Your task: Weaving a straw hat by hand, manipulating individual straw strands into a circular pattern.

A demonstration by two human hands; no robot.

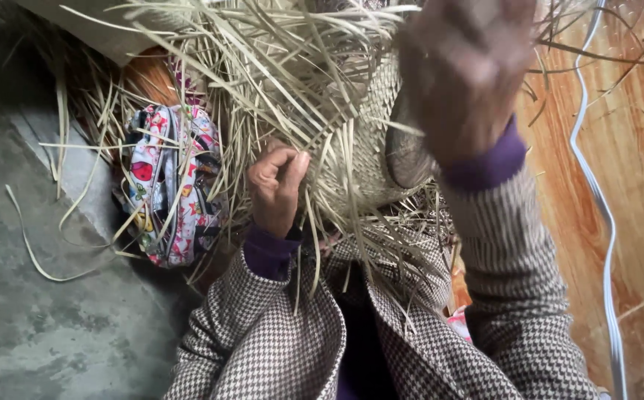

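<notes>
At the far left, a grey concrete floor (33,326) carries a few stray pale straw strips (29,248). Just right of it lies a patterned fabric bag (170,185), white with red, pink and yellow prints, partly covered by loose strands. Near the centre, the left hand (277,189) is curled shut, thumb against bent fingers, pinching several straw strands at the lower edge of the woven straw piece (359,148). A purple cuff (266,252) and a houndstooth sleeve (263,333) follow the wrist downward. The woven straw piece sits in the person's lap, directly between the two hands; its tightly plaited section faces the camera, and unwoven strands fan outward on all sides. To the right, the right hand (466,74) is raised close to the camera and blurred; it lies against the upper right of the weave, and whether it grips anything cannot be determined. At the far right, a white cable (599,207) runs down over an orange wood-grain surface (633,148).
</notes>
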